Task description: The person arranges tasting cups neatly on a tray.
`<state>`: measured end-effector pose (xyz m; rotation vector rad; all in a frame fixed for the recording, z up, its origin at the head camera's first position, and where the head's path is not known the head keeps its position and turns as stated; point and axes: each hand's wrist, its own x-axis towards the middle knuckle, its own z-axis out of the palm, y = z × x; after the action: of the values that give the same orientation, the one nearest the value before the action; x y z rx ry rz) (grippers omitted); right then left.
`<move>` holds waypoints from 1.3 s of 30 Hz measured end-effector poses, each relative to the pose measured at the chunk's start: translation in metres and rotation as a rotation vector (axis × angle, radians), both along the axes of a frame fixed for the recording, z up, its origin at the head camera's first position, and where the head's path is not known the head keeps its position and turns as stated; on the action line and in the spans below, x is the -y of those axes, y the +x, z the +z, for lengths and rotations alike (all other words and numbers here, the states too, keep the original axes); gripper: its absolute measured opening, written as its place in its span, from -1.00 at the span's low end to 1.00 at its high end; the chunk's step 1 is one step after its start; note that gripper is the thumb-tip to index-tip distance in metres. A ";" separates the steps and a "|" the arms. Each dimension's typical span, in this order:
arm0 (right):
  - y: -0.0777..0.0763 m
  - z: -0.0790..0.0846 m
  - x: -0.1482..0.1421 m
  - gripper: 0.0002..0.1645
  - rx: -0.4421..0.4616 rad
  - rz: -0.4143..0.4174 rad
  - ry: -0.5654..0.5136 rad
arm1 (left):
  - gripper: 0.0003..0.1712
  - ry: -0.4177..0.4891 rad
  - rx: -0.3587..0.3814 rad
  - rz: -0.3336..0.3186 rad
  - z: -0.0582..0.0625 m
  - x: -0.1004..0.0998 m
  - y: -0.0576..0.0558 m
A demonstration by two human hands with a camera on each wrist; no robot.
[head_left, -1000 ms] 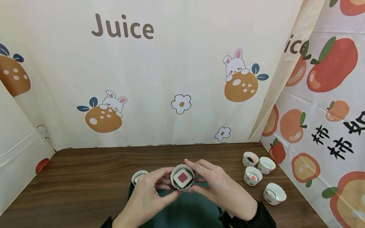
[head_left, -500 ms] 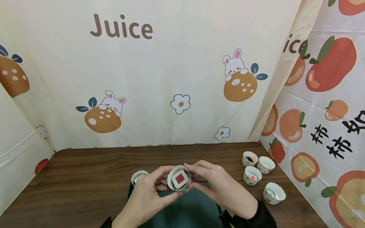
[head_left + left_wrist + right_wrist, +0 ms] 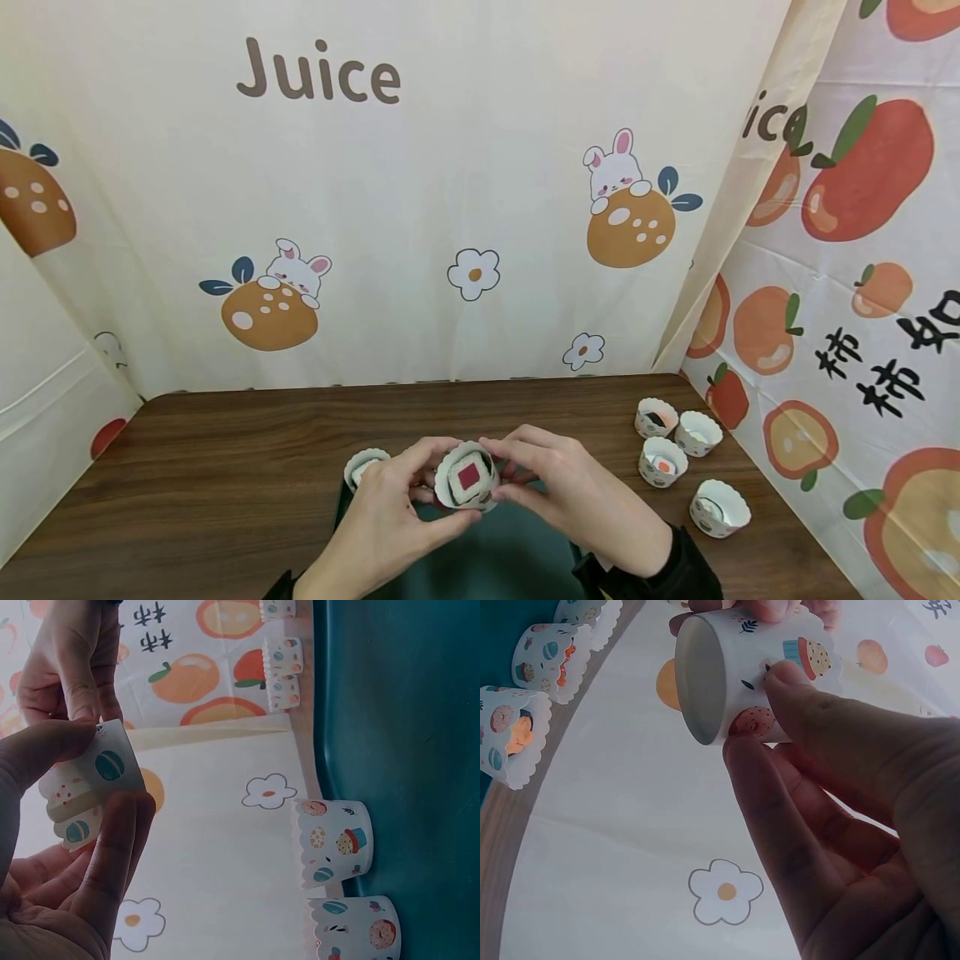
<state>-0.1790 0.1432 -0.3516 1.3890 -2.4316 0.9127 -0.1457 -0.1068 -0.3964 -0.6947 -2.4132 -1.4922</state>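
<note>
Both hands pinch one paper cup [image 3: 742, 682] near the lower middle of the head view, the left hand [image 3: 397, 512] from its left and the right hand [image 3: 558, 475] from its right, above a dark green tray [image 3: 487, 567]. Its mouth faces the head camera, showing a square sushi piece [image 3: 468, 477] inside. Tipped further, the cup could let that piece slide out; too hard a pinch might buckle the paper wall, and one hand letting go early could make it swing. Lowered carelessly, it might knock the other cup [image 3: 363, 467] beside the left hand. The wood-grain counter [image 3: 225, 467] spans the lower frame, four paper cups [image 3: 712, 518] at lower right. A cream cloth [image 3: 420, 192] printed with rabbits hangs behind; a fruit-printed sheet [image 3: 840, 275] fills the right edge.
</note>
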 end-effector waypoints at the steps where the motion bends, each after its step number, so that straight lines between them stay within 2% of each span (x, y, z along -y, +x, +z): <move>1: 0.000 0.000 -0.001 -0.42 0.001 0.003 -0.002 | -0.36 0.000 0.006 -0.002 0.000 -0.001 0.000; 9: 0.001 -0.003 -0.005 -0.45 0.021 0.008 -0.007 | -0.31 -0.003 0.049 -0.025 -0.001 -0.004 -0.001; 15: 0.001 -0.005 -0.007 -0.55 0.033 0.005 0.000 | -0.27 -0.012 0.069 -0.029 -0.003 -0.005 0.001; 23: 0.001 -0.001 -0.001 -0.73 0.127 -0.015 0.038 | -0.24 -0.043 0.067 -0.057 0.001 -0.001 -0.001; 26: 0.001 -0.001 0.002 -0.79 0.138 -0.036 0.055 | -0.23 -0.088 0.049 -0.045 0.002 0.001 -0.002; 33: 0.000 -0.003 0.004 -0.84 0.059 -0.045 0.056 | -0.25 -0.161 -0.031 -0.044 0.006 0.000 -0.008; 39: -0.002 0.001 -0.003 -0.88 0.020 -0.036 0.072 | -0.36 -0.206 -0.073 -0.077 0.010 -0.005 -0.014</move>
<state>-0.1809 0.1458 -0.3508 1.3605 -2.5192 0.8433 -0.1594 -0.1015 -0.3860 -0.8783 -2.5330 -1.2320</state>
